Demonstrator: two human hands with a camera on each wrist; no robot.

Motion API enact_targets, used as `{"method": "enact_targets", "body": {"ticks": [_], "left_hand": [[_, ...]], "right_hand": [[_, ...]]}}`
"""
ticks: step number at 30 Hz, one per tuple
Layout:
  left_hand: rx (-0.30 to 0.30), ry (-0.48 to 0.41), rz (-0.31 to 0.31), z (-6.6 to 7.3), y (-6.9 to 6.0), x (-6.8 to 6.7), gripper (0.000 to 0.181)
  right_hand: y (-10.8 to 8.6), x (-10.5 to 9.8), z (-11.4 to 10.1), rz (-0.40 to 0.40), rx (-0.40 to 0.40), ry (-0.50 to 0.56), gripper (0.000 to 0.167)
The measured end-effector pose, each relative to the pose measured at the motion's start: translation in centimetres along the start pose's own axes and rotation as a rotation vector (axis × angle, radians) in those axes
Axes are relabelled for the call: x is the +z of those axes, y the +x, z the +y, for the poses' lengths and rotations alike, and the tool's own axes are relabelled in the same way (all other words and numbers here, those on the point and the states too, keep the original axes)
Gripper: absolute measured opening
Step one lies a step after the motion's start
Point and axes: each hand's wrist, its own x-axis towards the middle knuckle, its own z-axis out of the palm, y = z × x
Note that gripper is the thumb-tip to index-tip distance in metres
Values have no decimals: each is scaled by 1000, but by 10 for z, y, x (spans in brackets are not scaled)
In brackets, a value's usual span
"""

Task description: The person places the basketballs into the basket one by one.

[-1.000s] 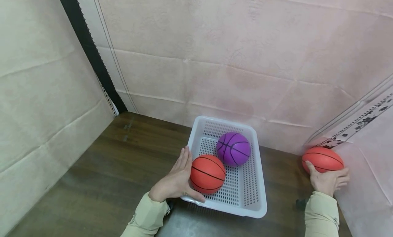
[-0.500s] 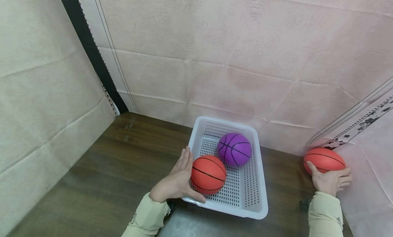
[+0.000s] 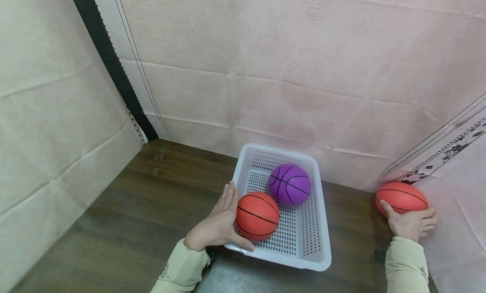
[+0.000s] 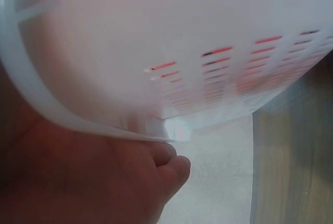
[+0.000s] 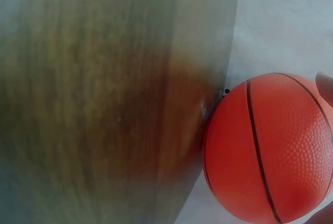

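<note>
In the head view, my left hand (image 3: 216,223) rests against the near left corner of a white perforated plastic basket (image 3: 320,225). Its fingers lie straight along the left rim, while the thumb lies over the front rim. Inside the basket are an orange-red toy basketball (image 3: 258,216), close to that hand, and a purple one (image 3: 290,185) behind it. Far to the right, my right hand (image 3: 411,223) holds another red basketball (image 3: 403,197) from its near side, thumb on the left and fingers round the right end. The right wrist view shows this red basketball (image 5: 270,151) with only bits of the hand.
A brown wood-grain table (image 3: 163,200) bears the basket. Pale cloth walls (image 3: 243,90) stand behind and on both sides; the held ball is in the back right corner. A small dark object (image 3: 381,255) lies beside the right sleeve.
My right hand and forearm have shifted slightly to the right, and the red basketball a little with them. The left hand, basket and its two balls look the same.
</note>
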Motion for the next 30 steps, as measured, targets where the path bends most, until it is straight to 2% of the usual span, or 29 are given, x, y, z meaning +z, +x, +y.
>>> {"method": "enact_targets", "body": {"ticks": [8, 22, 30], "left_hand": [[-8, -6, -7, 0, 0, 0, 150], [-10, -16, -11, 1, 0, 1, 150], [-10, -8, -10, 0, 0, 0, 150]], "right_hand": [[3, 0, -3, 23, -18, 10, 130], [11, 2, -4, 11, -18, -32, 128], [11, 5, -1, 44, -33, -39, 125]]}}
